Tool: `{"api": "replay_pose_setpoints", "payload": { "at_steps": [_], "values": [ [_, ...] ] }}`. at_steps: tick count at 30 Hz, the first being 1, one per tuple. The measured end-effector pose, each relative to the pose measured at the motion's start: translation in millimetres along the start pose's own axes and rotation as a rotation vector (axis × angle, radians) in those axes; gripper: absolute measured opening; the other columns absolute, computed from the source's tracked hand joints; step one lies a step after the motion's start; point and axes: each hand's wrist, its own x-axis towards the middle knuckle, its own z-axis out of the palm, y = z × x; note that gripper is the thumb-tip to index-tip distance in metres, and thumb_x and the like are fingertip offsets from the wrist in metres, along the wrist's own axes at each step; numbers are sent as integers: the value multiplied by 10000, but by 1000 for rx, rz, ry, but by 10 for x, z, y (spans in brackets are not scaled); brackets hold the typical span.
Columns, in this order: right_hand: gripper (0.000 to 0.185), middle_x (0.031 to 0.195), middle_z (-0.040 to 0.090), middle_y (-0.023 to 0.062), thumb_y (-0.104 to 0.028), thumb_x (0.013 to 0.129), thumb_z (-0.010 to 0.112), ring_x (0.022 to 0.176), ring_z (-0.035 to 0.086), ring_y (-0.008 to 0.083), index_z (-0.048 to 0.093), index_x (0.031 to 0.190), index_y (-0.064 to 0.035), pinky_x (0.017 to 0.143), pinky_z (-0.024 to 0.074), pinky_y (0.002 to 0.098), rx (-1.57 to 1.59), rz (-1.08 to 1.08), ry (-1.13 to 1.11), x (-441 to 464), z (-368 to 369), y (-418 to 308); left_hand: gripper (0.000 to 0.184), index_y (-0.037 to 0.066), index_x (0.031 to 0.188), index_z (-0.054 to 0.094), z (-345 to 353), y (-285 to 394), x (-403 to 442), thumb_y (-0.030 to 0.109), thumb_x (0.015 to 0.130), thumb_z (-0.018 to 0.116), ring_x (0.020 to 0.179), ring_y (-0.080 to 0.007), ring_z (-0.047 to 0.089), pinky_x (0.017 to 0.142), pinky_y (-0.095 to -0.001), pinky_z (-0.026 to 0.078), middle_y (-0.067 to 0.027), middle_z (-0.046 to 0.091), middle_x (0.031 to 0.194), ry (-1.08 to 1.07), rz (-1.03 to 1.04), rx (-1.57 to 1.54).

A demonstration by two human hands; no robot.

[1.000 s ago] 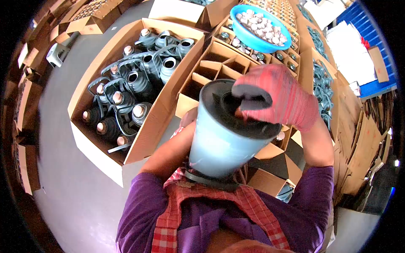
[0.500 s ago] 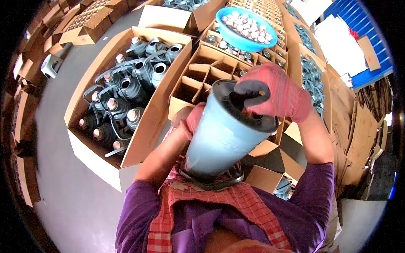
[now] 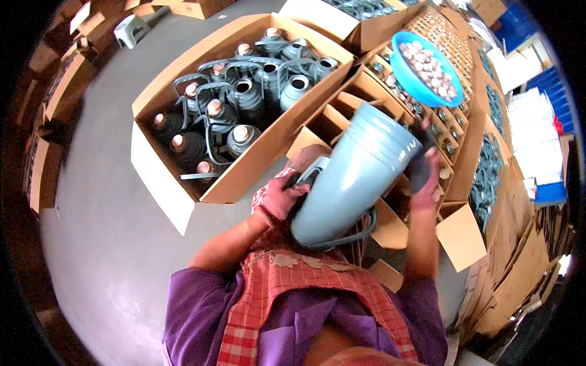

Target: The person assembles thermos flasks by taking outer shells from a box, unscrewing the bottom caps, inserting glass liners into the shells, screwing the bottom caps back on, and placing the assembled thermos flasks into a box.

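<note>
A glossy blue-grey thermos flask shell (image 3: 357, 177) lies tilted across my lap, its wide end up and to the right. My left hand (image 3: 284, 195), in a pinkish-red glove, grips its lower left side by a pale handle-like part. A loop handle (image 3: 360, 235) shows underneath. My right hand (image 3: 425, 177), in a red glove with a dark palm, is at the wide end; motion blurs its fingers, and the end face is turned from view. Just beyond stands a divided carton (image 3: 308, 143) with cardboard cells.
At the left a large carton (image 3: 274, 165) holds several blue-grey flasks (image 3: 247, 97), some with coppery tips. A blue basin (image 3: 400, 76) of small pale round pieces sits on cells of bottle-like items. Flattened cardboard (image 3: 513, 280) is stacked right. A grey stool (image 3: 128, 30) stands far left.
The flask shell has tipped over to the right, hiding its dark end face. My right hand has moved from over that face to its right side. The view has turned, shifting the cartons.
</note>
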Motion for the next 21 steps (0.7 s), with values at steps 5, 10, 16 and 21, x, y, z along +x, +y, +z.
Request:
{"api": "replay_pose_setpoints", "payload": {
  "at_steps": [5,10,16,21],
  "values": [
    [530,930,596,40,-284,764,708,788,532,137,527,1154,27,783,434,287,-221,376,-488,-717,-366,706,145,-13,915,635,-497,-171,202,37,812,546,842,-116,612,830,-245,476,-54,654,915,33,211,266],
    [647,898,612,95,-199,679,756,683,576,138,485,1216,39,665,473,285,-493,72,-950,-524,580,225,250,-30,1041,628,-1162,71,558,71,848,505,868,-150,627,813,-303,495,-90,662,980,50,-7,44],
    [506,974,623,58,-208,831,572,814,563,66,464,1267,25,713,457,210,-26,397,-647,-118,2010,597,323,-5,1172,550,-2217,-431,1430,132,894,462,988,-218,609,905,-356,473,-133,615,1114,-211,-415,-508],
    [254,622,410,-69,-310,942,452,499,375,83,583,982,-96,476,326,227,380,674,-253,532,2620,1351,364,-12,1105,584,-3295,-1130,1890,182,799,558,990,-243,585,897,-384,434,-161,604,1110,-338,-486,-398]
  ]
}}
